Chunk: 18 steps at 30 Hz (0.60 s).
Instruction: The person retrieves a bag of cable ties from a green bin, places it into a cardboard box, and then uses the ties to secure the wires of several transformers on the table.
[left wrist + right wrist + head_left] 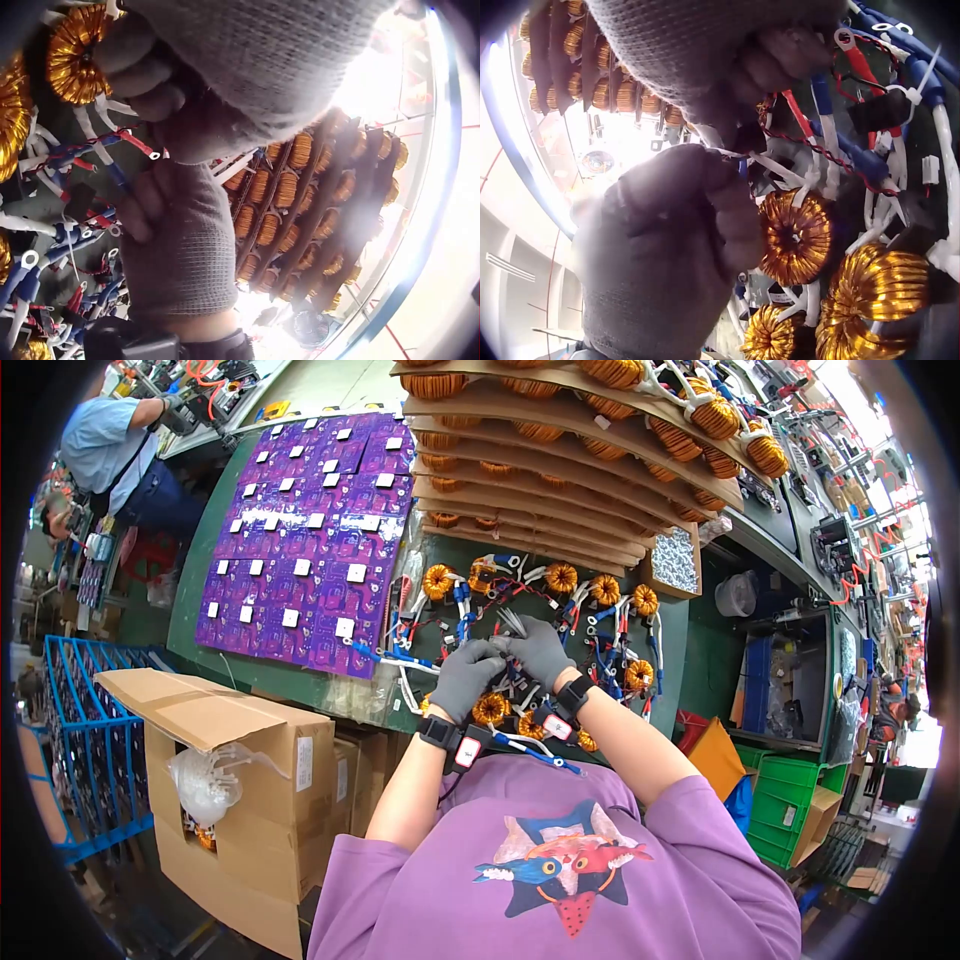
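Note:
Two grey-gloved hands meet over the wired coils in the head view. My left hand [468,675] has its fingers curled at a thin white cable tie [733,154] beside a twisted red-and-black wire [810,148]. Close against it, my right hand [540,650] grips several white strips [512,622] that stick out past its fingers. In the right wrist view a copper-wound coil [795,236] with white leads lies just beside the hands. Gloved fingers hide the exact spot where the tie and wires meet.
Purple circuit boards [300,560] cover the table's left part. Cardboard layers with coils [530,470] are stacked behind the hands. More coils [562,577] with blue, red and white leads surround them. An open cardboard box [240,790] stands at the lower left, green crates [785,800] at the right.

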Motion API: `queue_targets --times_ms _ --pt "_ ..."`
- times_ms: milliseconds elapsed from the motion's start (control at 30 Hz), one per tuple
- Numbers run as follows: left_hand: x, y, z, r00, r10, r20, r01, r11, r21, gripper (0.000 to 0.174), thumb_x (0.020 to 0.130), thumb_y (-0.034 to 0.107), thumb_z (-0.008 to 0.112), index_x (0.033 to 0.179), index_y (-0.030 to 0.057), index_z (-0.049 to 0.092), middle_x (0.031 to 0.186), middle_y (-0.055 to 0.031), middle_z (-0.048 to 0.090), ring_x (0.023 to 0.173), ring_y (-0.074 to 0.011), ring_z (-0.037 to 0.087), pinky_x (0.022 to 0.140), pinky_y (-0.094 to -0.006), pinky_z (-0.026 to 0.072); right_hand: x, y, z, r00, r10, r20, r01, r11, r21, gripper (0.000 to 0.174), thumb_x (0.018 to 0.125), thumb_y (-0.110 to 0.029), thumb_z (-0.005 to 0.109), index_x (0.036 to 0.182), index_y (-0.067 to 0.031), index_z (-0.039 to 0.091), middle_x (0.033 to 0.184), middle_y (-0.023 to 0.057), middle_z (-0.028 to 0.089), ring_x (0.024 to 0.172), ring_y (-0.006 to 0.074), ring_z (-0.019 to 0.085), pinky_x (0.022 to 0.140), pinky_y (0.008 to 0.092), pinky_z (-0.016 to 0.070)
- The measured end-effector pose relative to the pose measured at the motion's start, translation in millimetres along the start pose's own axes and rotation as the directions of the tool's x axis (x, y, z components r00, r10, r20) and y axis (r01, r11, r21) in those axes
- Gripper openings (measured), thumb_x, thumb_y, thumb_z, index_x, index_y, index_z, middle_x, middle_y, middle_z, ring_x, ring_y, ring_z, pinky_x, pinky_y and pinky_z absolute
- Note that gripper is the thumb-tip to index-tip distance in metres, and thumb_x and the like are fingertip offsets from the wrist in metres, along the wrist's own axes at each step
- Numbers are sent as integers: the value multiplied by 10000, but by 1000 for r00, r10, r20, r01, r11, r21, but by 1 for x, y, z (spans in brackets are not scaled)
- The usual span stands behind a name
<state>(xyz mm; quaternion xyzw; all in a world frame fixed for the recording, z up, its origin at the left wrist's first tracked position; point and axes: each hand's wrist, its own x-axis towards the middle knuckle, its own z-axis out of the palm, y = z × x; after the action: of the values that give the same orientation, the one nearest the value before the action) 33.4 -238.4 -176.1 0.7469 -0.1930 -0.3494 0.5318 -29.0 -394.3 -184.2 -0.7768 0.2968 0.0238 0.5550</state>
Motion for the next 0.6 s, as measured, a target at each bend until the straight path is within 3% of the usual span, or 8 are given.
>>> queue_targets --times_ms 100,167,200,267,300,433,500,600 --pt "0 11 -8 989 -80 122 104 973 -204 191 817 224 630 851 37 633 790 -36 619 761 -144 615 655 -282 473 3 8 -2 998 -58 13 57 997 52 275 777 -221 741 897 -1 627 777 59 638 698 107 556 641 284 456" --pt "3 23 -13 948 -209 240 264 938 -224 215 843 247 604 934 53 616 844 -50 604 755 -161 621 656 -290 495 2 2 -7 998 -34 50 31 998 59 365 800 -348 681 937 -11 639 792 127 652 728 216 615 671 345 468" --pt "4 29 -16 950 -204 235 258 940 -225 215 843 247 604 934 53 616 844 -50 604 755 -161 621 656 -290 495 1 -2 -9 998 -40 51 37 998 57 365 800 -348 681 937 -11 639 792 127 652 728 216 615 671 345 468" --pt "6 36 -17 932 -259 255 326 905 -273 289 873 286 587 1045 54 583 963 -70 594 810 -158 617 605 -275 523 -9 -18 -16 989 113 99 -133 964 231 354 834 -347 652 916 -3 635 711 52 602 650 146 559 592 309 440" --pt "12 20 -15 946 -243 214 296 916 -271 368 879 342 565 1115 60 559 978 -79 595 788 -166 634 592 -288 537 -5 -15 -20 955 243 171 -288 897 334 339 857 -353 631 889 -16 634 649 -9 526 551 94 482 490 264 366" --pt "15 11 -12 950 -230 211 293 889 -353 362 873 306 586 1128 49 572 977 -89 623 762 -162 649 602 -287 542 -10 -16 -26 941 250 228 -321 874 364 313 856 -352 640 879 -40 633 613 -32 495 483 65 416 431 243 291" --pt "14 11 -9 980 -147 131 161 982 -103 288 856 225 627 1079 44 618 919 -86 664 718 -141 654 575 -270 534 -12 -17 -26 951 224 211 -295 856 424 282 843 -327 670 886 -50 640 596 -45 486 447 49 379 402 236 254" --pt "11 24 -7 965 -258 48 262 955 -136 188 825 152 666 979 44 664 820 -70 686 677 -122 652 545 -248 517 -13 -22 -26 952 241 188 -302 844 444 248 831 -293 702 890 -60 645 585 -51 477 436 46 361 398 239 240"
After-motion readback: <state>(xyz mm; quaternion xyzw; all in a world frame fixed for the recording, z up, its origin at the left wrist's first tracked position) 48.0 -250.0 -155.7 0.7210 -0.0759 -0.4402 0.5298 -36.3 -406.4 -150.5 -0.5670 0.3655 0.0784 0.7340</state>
